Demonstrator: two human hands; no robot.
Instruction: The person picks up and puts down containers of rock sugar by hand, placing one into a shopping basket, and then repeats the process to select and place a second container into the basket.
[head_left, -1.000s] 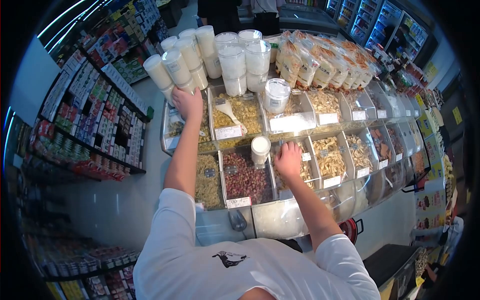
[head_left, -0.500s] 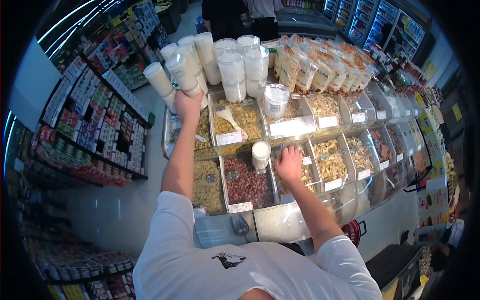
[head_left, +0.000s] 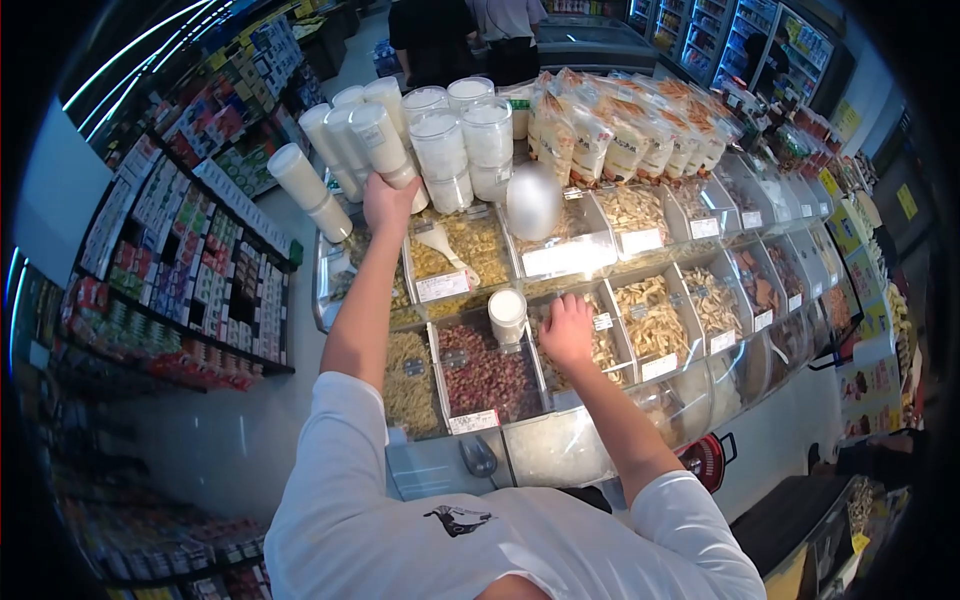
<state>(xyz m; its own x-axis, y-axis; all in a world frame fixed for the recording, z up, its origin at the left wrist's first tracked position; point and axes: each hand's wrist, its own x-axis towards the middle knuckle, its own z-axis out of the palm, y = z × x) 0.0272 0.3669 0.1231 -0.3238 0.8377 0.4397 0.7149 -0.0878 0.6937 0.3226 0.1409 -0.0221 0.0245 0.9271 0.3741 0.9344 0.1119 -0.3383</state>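
Observation:
My left hand (head_left: pixel 391 203) reaches forward to the back left of the counter, its fingers wrapped around the lower part of a stack of white-filled clear plastic jars (head_left: pixel 379 138). This stack stands close against several similar ones; another jar stack (head_left: pixel 310 195) leans apart on the left. My right hand (head_left: pixel 567 328) lies with fingers stretched out on the clear cover of a bin of dried pale pieces (head_left: pixel 603 350). Just left of it stands a single white-lidded jar (head_left: pixel 508 312). A larger jar (head_left: pixel 533 203), washed out by glare, sits on the upper tier.
Bins of dried red buds (head_left: pixel 485 370) and yellow flowers (head_left: pixel 450 250) fill the tiered counter, with a white scoop (head_left: pixel 445 250) on the yellow ones. Bagged goods (head_left: pixel 625 135) line the back. Shelves (head_left: pixel 190 250) stand left. People (head_left: pixel 435 40) are behind the counter.
My left hand has shifted the jar stack slightly right and back, closer to the neighbouring stacks, widening the gap to the leftmost one. My right hand stays on the cover. The view has shifted slightly.

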